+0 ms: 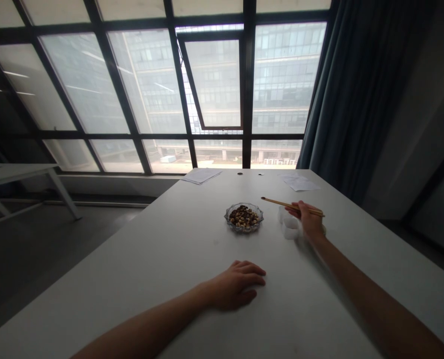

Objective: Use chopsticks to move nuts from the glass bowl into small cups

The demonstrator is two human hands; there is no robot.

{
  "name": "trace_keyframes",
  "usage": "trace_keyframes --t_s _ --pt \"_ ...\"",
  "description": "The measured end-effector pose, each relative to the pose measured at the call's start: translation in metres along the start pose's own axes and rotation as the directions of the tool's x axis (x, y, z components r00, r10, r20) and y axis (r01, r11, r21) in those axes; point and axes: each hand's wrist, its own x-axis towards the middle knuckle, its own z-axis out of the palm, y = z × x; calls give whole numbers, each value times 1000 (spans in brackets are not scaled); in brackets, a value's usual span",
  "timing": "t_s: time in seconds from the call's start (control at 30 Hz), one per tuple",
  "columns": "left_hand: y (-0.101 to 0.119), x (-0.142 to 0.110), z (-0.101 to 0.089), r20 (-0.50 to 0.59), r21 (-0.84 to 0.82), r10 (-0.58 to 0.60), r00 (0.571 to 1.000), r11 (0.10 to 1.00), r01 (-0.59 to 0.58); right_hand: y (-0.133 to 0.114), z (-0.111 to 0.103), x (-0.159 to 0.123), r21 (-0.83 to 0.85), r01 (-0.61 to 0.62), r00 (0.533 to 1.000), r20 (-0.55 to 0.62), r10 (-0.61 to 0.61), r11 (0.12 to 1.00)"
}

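My right hand point(308, 217) is closed around a pair of wooden chopsticks point(277, 202), raised above the table with their tips pointing left. A small dark piece shows at the tips, too small to name. Beneath and beside this hand stand small white cups point(290, 228), partly hidden by it. To the left of them sits a scalloped clear glass bowl point(243, 230) holding a mix of dark and pale nuts or beans point(244, 217). My left hand point(240, 285) lies on the tabletop in front of the bowl, fingers stretched out, with nothing in it.
The white table point(162, 279) reaches toward the windows. Papers lie at its far left point(201, 175) and far right, and two small dark round items are at the far edge. Another white table point(23, 172) stands left; a blue curtain point(341, 99) hangs right.
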Motion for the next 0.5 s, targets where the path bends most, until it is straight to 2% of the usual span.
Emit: trace_keyframes --t_s 0.13,0.33,0.5 --pt "-1 0 1 -2 3 1 1000 1000 -1 -21 -34 38 55 -18 998 -65 21 998" --pt "-1 0 0 0 5 3 1000 1000 -3 -45 -90 73 5 -244 970 24 244 970" --pt "-1 0 0 0 12 0 1000 1000 0 -40 -104 74 -78 -345 937 28 348 935"
